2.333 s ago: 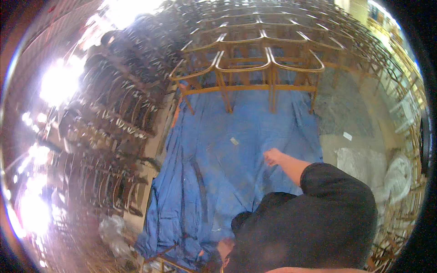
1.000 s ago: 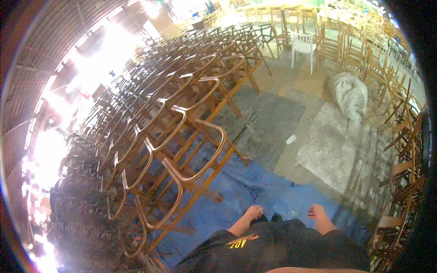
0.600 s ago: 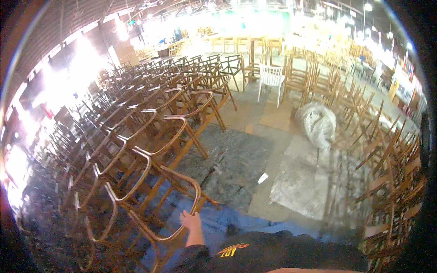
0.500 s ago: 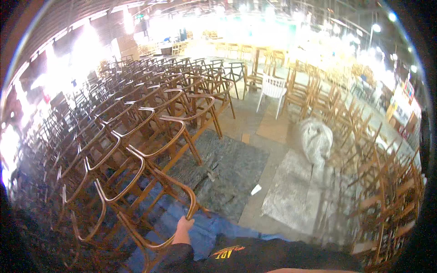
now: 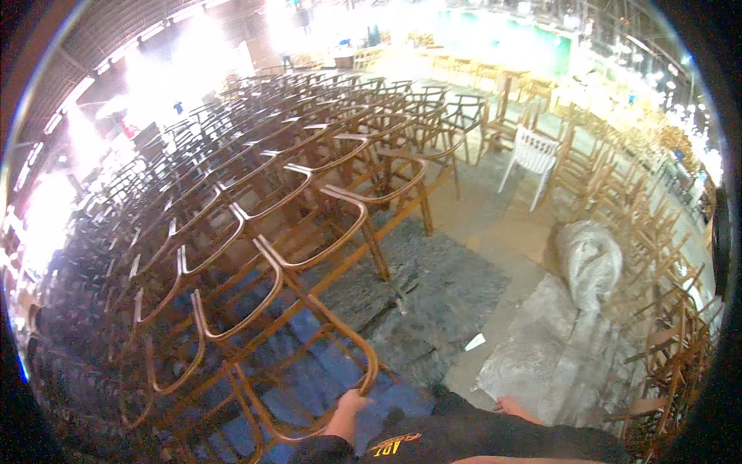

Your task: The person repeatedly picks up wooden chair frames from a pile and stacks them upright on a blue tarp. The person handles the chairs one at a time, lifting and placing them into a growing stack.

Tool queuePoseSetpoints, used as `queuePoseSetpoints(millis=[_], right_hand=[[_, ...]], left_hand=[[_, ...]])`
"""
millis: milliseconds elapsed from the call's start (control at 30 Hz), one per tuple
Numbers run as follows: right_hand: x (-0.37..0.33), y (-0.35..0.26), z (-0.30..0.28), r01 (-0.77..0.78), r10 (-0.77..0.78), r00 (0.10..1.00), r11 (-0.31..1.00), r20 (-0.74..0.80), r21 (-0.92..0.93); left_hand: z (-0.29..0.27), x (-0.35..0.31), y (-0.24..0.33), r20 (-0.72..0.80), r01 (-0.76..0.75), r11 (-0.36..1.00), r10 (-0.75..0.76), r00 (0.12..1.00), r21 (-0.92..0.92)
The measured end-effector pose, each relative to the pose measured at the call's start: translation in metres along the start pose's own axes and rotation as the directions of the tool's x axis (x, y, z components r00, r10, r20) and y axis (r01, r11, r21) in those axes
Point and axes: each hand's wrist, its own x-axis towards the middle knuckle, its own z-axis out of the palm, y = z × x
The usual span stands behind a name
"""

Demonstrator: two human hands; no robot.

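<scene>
My left hand (image 5: 349, 410) is closed round the end of the curved brown armrest rail of a wooden chair frame (image 5: 369, 357) at the near end of the rows. This chair has bent rails and an open, seatless-looking frame. Just right of my dark shirt front, my right hand (image 5: 512, 407) comes partly into view at the lower edge. Its fingers are small and blurred, with nothing visible in them. Under the nearest chairs lies a blue sheet (image 5: 305, 336).
Dense rows of similar chair frames (image 5: 294, 182) fill the left. A dark mat (image 5: 448, 282) lies mid-floor, with a white scrap (image 5: 474, 342) beside it. Rightward are a crumpled plastic wrap bundle (image 5: 590, 263), a white chair (image 5: 530, 158) and stacked wooden chairs (image 5: 672, 371).
The view has swung so the rows and floor items sit further right in it. My left hand keeps its grip on the rail, and my right hand has come into sight.
</scene>
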Motion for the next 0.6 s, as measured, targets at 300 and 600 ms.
queuePoseSetpoints(millis=[300,600], right_hand=[[0.145,-0.102,-0.082,-0.232,0.207,0.938,0.971,0.279,0.059],[0.243,-0.182,-0.137,-0.267,0.263,0.948,0.964,0.179,-0.004]], left_hand=[[0.043,0.012,0.137,-0.102,0.086,0.976,-0.108,0.989,-0.202],[-0.044,0.009,0.193,-0.286,0.183,0.901,-0.309,0.907,-0.394]])
